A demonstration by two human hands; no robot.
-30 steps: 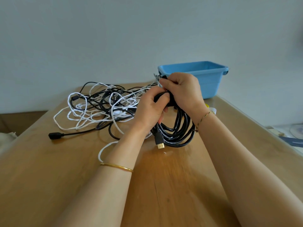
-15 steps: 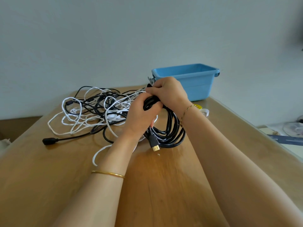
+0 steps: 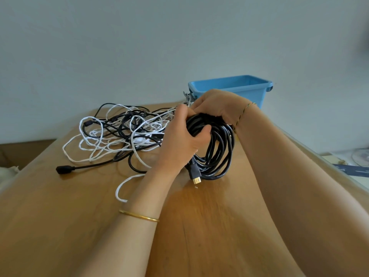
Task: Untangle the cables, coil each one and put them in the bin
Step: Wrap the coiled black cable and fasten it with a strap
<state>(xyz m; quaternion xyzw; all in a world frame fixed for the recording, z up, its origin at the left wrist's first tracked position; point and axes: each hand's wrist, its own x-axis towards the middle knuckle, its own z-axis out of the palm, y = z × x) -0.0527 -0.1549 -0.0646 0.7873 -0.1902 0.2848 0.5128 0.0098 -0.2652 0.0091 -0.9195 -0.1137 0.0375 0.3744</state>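
While both hands clamp the top of the coiled black cable [image 3: 221, 150], the left hand [image 3: 179, 144] wraps thumb and fingers round the bundle. The right hand [image 3: 215, 105] curls over the same turns from above. The coil's lower loops hang to the table [image 3: 209, 226], with a gold-tipped plug [image 3: 196, 177] dangling just below the left hand. Left of the hands sprawls the tangle [image 3: 123, 134] of white and black cables, and the blue bin [image 3: 239, 90] stands just behind the right hand. Nothing visibly binds the loops, so a slackened grip could let them spring apart. The loose plug might also snag a strand. Whether the coil is fully free of the heap cannot be told.
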